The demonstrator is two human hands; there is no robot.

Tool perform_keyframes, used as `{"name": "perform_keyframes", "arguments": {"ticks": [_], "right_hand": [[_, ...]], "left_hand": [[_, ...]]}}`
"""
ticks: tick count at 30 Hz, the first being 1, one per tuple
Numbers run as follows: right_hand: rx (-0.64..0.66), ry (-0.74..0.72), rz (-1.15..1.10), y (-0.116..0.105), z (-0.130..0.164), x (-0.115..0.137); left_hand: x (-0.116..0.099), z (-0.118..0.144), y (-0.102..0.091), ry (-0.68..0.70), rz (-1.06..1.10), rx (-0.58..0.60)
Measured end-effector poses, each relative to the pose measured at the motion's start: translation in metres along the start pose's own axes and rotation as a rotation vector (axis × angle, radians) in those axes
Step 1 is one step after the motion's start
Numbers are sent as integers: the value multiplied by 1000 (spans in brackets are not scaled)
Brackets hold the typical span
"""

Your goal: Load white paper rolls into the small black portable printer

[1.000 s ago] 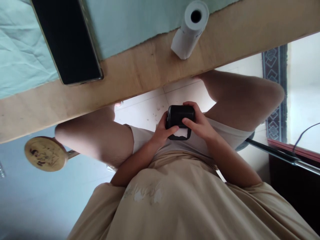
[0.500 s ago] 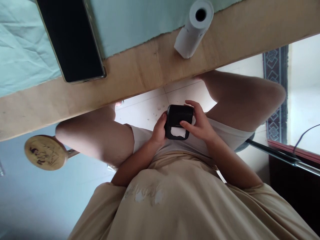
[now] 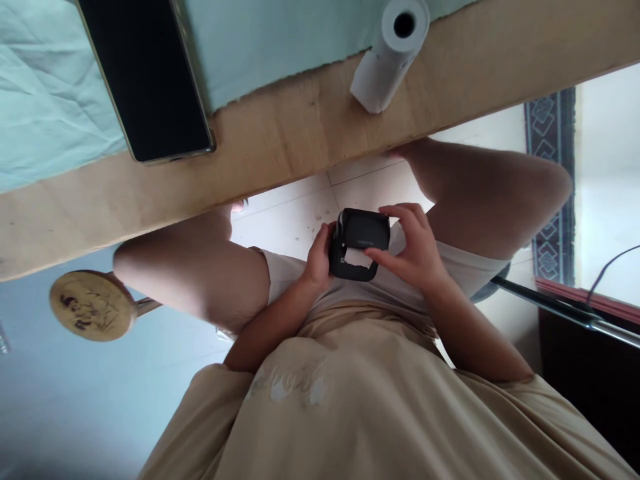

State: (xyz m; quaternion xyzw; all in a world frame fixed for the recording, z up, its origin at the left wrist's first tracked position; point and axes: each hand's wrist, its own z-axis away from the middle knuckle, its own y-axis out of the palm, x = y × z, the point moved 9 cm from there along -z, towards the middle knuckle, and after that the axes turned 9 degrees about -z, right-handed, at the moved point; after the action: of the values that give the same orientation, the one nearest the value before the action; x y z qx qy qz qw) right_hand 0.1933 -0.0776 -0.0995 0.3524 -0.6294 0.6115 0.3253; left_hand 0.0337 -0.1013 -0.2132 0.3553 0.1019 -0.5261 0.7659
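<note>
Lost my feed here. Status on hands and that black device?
Left hand and right hand both grip small black device over lap. White paper shows inside. Nothing blocking.

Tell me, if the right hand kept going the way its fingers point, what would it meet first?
The right hand points leftward at the small black device, already touching it; beyond lies the left hand.

No legible text — faint marking on black device [image 3: 361, 243] unreadable.

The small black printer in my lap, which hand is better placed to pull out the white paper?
Probably the right hand: its fingertips already rest by the white paper at the black printer opening, while the left hand braces the printer's side.
</note>
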Motion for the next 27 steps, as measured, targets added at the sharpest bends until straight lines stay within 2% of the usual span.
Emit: {"name": "perform_keyframes", "arguments": {"ticks": [3, 7, 9, 13, 19, 23, 27], "right_hand": [[-193, 83, 24, -18, 1, -8], [-246, 94, 77, -22, 3, -9], [-190, 90, 135, -15, 2, -5], [58, 112, 272, 11, 1, 3], [323, 234, 366, 35, 3, 2], [386, 316, 336, 37, 4, -9], [360, 369, 187, 30, 4, -16]], "left_hand": [[3, 1, 0, -3, -70, 34], [2, 4, 0, 15, -147, 45], [0, 5, 2, 26, -177, 43], [-5, 5, 3, 56, -240, 31], [-3, 2, -5, 92, -354, 18], [-5, 1, -9, 98, -410, 15], [-5, 1, -7, 71, -409, -2]]}}
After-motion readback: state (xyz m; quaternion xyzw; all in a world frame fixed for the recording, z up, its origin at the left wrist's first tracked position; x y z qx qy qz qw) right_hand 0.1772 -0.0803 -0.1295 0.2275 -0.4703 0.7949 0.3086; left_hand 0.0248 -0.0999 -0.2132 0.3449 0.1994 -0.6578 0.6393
